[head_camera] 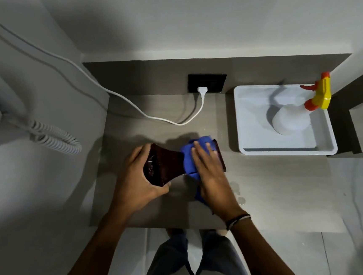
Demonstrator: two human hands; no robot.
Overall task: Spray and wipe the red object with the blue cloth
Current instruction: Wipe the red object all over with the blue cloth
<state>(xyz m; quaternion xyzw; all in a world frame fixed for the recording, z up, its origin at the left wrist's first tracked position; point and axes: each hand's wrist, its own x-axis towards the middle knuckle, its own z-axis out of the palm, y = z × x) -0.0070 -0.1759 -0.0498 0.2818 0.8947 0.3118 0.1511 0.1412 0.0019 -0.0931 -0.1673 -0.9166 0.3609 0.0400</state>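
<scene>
A dark red object (167, 163) lies on its side on the grey counter (268, 184), narrow in the middle and wider at both ends. My left hand (136, 180) grips its left end. My right hand (210, 174) presses the blue cloth (188, 158) flat against the object's right half, fingers spread over the cloth. Part of the cloth hangs below my right palm. The spray bottle (293, 116), white with a yellow and orange trigger head, stands in the white tray (287, 152) at the right, apart from both hands.
A white cable (152, 115) runs across the counter's back to a plug in a black socket (206, 83). A wall phone with a coiled cord (53, 137) hangs at the left. Water drops (241, 200) lie on the counter near my right wrist.
</scene>
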